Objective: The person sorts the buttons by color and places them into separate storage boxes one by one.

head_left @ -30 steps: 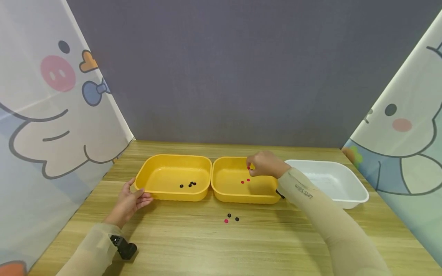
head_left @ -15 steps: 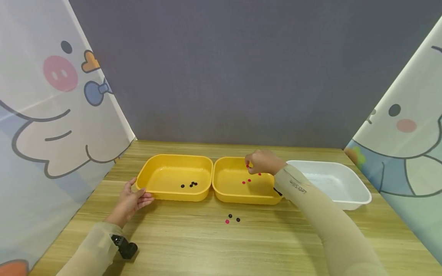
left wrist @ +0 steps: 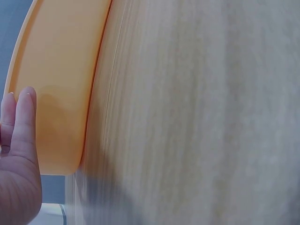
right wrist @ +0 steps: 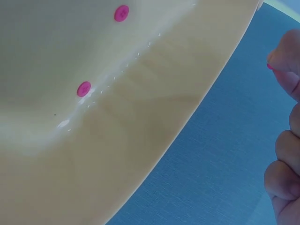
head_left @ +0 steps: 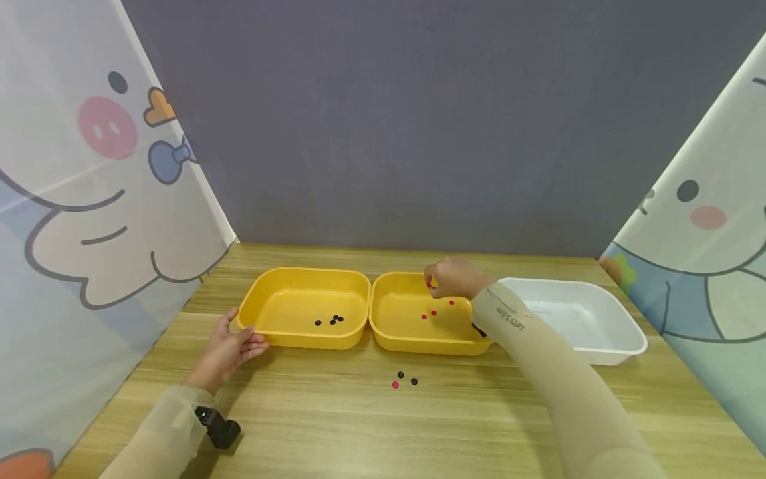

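Observation:
My right hand point(head_left: 456, 278) is over the back part of the middle yellow tray point(head_left: 431, 345), pinching a small pinkish-red button point(right wrist: 270, 66) between thumb and fingertip. The other fingers curl in toward the palm. Three more pinkish-red buttons point(head_left: 433, 313) lie on that tray's floor; two show up close in the right wrist view, one a round button point(right wrist: 121, 13) with holes. My left hand point(head_left: 230, 349) rests around the near left corner of the left yellow tray point(head_left: 311, 340), its straight fingers point(left wrist: 24, 124) against the outer wall. Several black buttons point(head_left: 333, 322) sit inside this tray.
On the wooden table point(head_left: 335, 426), in front of the trays, lie two black buttons point(head_left: 414, 382) and one pinkish-red button point(head_left: 395, 384). A white tray point(head_left: 574, 313) stands at the right, partly behind my right sleeve. A grey panel point(head_left: 383, 133) closes off the back.
My right hand has risen slightly and shifted a little left, still holding the button. A third pinkish-red button in the middle tray has come into view beneath it. The left hand stays put.

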`<action>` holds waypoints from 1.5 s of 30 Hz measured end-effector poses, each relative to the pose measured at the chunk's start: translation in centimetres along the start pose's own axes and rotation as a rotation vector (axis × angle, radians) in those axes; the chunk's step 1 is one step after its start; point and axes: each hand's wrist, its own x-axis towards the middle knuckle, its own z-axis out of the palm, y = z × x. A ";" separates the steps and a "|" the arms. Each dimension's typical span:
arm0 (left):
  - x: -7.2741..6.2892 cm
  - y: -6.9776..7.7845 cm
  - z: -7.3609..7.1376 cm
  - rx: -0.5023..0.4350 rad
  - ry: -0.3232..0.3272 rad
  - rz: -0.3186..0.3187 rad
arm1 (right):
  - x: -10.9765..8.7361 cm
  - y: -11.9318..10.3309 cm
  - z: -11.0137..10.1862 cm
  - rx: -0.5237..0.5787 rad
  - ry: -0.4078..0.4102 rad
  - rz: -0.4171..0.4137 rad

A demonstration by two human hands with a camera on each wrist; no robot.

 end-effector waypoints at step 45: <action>0.1 -0.3 -0.1 0.020 0.008 -0.008 | 1.1 1.5 2.0 -0.040 -0.067 0.056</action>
